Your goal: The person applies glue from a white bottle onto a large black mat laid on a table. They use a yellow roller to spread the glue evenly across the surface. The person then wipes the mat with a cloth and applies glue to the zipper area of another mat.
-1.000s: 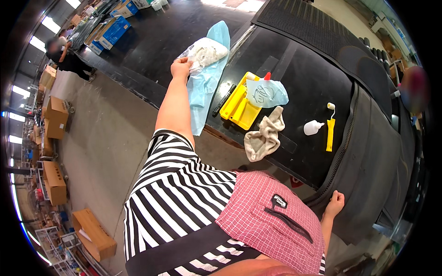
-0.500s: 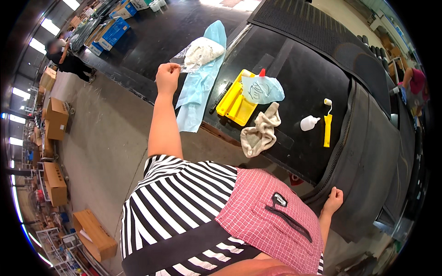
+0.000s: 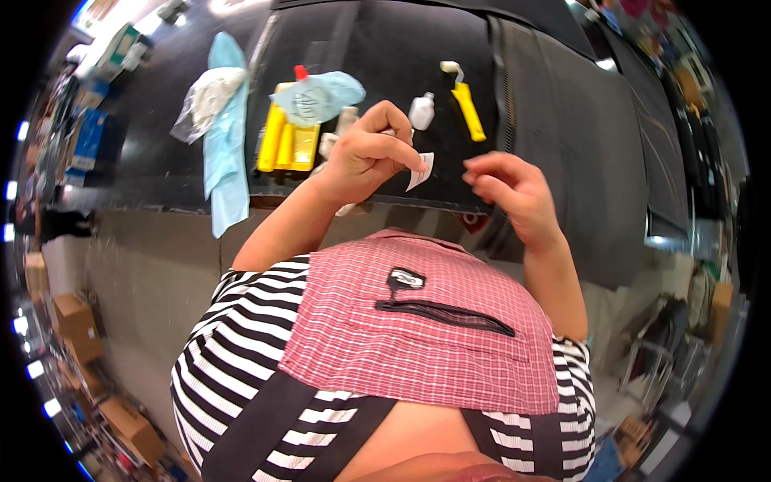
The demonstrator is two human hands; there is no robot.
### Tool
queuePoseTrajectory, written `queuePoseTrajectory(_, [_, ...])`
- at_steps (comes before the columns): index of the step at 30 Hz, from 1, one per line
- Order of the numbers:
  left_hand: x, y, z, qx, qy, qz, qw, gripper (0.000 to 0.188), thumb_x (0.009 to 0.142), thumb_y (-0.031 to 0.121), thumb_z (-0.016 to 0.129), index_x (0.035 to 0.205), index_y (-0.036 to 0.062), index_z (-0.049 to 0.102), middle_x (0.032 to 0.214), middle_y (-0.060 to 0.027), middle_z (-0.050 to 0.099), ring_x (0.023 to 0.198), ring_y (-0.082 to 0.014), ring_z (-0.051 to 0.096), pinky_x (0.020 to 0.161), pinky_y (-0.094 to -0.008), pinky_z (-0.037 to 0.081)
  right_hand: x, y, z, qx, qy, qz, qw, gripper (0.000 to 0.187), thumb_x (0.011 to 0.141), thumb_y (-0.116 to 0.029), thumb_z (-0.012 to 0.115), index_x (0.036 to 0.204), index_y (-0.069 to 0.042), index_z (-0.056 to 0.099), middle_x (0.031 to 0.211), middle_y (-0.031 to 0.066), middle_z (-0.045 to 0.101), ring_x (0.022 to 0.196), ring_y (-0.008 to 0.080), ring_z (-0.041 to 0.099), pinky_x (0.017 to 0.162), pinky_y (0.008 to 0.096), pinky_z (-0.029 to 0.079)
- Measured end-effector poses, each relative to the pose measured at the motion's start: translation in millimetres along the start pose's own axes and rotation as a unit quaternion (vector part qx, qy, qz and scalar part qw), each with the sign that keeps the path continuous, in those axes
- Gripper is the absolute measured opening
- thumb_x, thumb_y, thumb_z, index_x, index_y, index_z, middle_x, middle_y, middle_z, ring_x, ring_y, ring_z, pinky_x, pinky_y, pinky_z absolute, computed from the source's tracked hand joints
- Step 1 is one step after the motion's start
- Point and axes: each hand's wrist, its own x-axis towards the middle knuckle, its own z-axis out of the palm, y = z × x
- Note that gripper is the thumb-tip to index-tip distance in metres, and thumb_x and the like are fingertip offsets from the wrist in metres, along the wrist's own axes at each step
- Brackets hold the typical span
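Note:
My left hand is raised over the table's near edge, thumb and fingers pinched on a small white label with faint print. To its right, my right hand hovers with fingers loosely bent and thumb apart, holding nothing I can see. Beyond my left hand stands a white squeeze bottle, and a small yellow-handled roller lies to the bottle's right. Left of that hand is a yellow paint tray, partly covered by a light blue bag with a red tip. A greyish cloth is mostly hidden behind my left hand.
A long light blue sheet hangs over the table's front edge, with a clear bag of white material on it. Dark grey fabric with a zipper drapes off the table's right side. Cardboard boxes stand on the floor at left.
My left hand has come from beside the clear bag to in front of me, now with the label. My right hand has lifted from the dark fabric. The view has turned right.

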Motion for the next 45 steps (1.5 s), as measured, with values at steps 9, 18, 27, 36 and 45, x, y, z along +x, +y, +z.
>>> queuePoseTrajectory(9, [15, -26, 129, -0.095, -0.061, -0.124, 0.986, 0.029, 0.08, -0.011, 0.069, 0.098, 0.0107, 0.076, 0.094, -0.0042, 0.052, 0.087, -0.0173, 0.056, 0.076, -0.0276, 0.047, -33, 39, -64, 0.155, -0.002, 0.044, 0.987, 0.015, 0.09, -0.001, 0.073, 0.103, -0.001, 0.067, 0.089, 0.0038, 0.069, 0.079, 0.0089, 0.064, 0.073, 0.0228, 0.053])
queuePoseTrajectory(18, [48, -42, 245, -0.137, -0.069, -0.419, 0.895, 0.017, 0.094, 0.016, 0.07, 0.091, -0.0006, 0.07, 0.093, -0.0025, 0.058, 0.084, -0.0092, 0.059, 0.073, -0.0267, 0.049, -57, 106, -155, 0.089, 0.156, -0.041, 0.983, 0.02, 0.093, 0.001, 0.069, 0.113, 0.003, 0.066, 0.1, 0.0056, 0.068, 0.089, 0.0091, 0.064, 0.078, 0.0231, 0.053])
queuePoseTrajectory(27, [60, -48, 299, 0.038, -0.044, -0.35, 0.935, 0.014, 0.09, 0.016, 0.072, 0.089, 0.0012, 0.072, 0.086, -0.0068, 0.059, 0.076, -0.0164, 0.059, 0.069, -0.0297, 0.049, -60, 101, -215, 0.093, 0.057, 0.078, 0.991, 0.011, 0.091, -0.003, 0.069, 0.101, 0.002, 0.068, 0.086, 0.0047, 0.068, 0.076, 0.0103, 0.062, 0.069, 0.0235, 0.05])
queuePoseTrajectory(36, [45, -82, 300, 0.079, 0.004, -0.399, 0.914, 0.012, 0.089, 0.01, 0.07, 0.097, 0.0017, 0.071, 0.089, -0.0082, 0.063, 0.089, -0.0215, 0.066, 0.082, -0.0313, 0.054, 13, 143, -253, -0.16, 0.082, 0.017, 0.984, 0.007, 0.087, -0.005, 0.07, 0.088, 0.001, 0.069, 0.08, 0.0085, 0.072, 0.075, 0.014, 0.066, 0.07, 0.0291, 0.051])
queuePoseTrajectory(45, [36, -115, 293, -0.16, 0.107, -0.423, 0.886, 0.021, 0.096, -0.003, 0.055, 0.113, 0.0004, 0.066, 0.105, -0.0061, 0.071, 0.095, -0.0132, 0.066, 0.088, -0.0275, 0.054, 79, 158, -263, -0.301, 0.115, -0.071, 0.944, 0.01, 0.084, -0.009, 0.073, 0.09, -0.001, 0.072, 0.098, 0.0138, 0.067, 0.09, 0.0299, 0.067, 0.082, 0.0389, 0.053])
